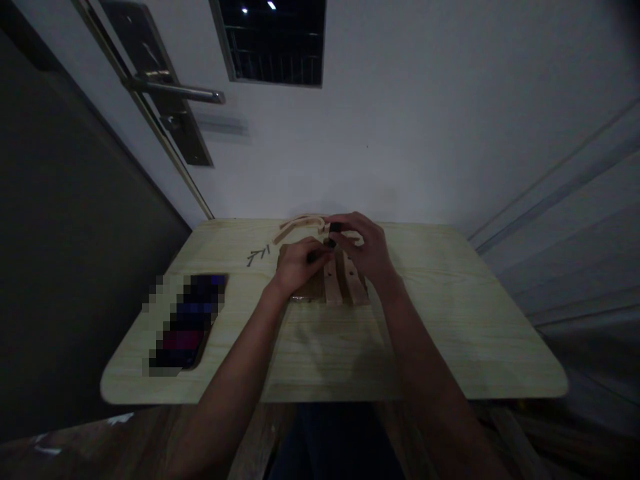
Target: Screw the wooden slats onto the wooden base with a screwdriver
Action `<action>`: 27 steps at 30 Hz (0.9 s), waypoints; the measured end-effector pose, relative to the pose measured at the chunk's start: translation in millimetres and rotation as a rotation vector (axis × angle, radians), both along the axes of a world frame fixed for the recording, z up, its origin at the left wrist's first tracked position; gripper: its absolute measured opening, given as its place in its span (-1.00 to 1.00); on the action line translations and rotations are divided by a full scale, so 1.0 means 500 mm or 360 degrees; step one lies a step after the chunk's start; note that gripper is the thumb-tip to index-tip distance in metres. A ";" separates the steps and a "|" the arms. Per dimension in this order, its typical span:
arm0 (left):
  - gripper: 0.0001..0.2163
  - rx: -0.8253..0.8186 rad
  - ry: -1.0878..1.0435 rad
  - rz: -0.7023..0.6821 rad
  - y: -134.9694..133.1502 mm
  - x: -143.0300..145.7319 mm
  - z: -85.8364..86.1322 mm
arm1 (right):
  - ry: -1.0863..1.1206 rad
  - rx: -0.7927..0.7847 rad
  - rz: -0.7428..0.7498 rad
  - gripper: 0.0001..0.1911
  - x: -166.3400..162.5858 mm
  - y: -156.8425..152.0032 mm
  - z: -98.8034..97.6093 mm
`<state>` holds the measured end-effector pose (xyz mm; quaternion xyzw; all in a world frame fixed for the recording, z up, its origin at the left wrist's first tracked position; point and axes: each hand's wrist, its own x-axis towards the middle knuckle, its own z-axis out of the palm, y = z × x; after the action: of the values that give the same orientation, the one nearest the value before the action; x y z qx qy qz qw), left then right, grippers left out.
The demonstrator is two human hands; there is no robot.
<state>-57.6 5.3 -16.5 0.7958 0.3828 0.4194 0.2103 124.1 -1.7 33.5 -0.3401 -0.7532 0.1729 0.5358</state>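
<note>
My right hand [369,245] is closed, thumb and fingers pinching a small black object [334,233] whose kind I cannot make out. My left hand [299,264] reaches in from the other side, its fingers pressed together near the black object's lower end; what they hold is hidden. Beneath both hands lie a brown, shiny-edged flat piece [309,291] and light wooden strips [334,285] with small dark holes. Curved wooden pieces [300,222] rest just beyond my left hand. Several screws or nails [257,253] are scattered to its left.
A phone [193,320], partly blurred out, lies on the left of the pale wooden table [450,320]. Behind the table's far edge stands a white door [400,133] with a metal handle [180,91] and a small dark window [274,43]. The light is dim.
</note>
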 end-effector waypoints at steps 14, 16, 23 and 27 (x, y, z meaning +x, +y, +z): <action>-0.93 -0.0036 0.0113 0.0055 -0.008 0.002 0.009 | 0.0215 -0.0132 0.0012 -0.67 -0.017 -0.018 -0.019; -0.92 -0.0036 0.0129 0.0075 -0.009 0.002 0.009 | 0.0228 -0.0102 -0.0003 -0.72 -0.016 -0.016 -0.020; -0.91 -0.0016 0.0098 0.0024 -0.008 0.000 0.010 | 0.0218 -0.0184 0.0224 -0.65 -0.013 -0.015 -0.028; -0.90 0.0000 0.0138 -0.0002 -0.007 -0.005 0.010 | 0.0210 -0.0238 0.0272 -0.62 -0.013 -0.012 -0.038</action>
<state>-59.9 1.7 -11.5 0.8134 0.3911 0.3844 0.1938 117.7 -7.7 14.6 -0.3016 -0.7277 0.2954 0.5406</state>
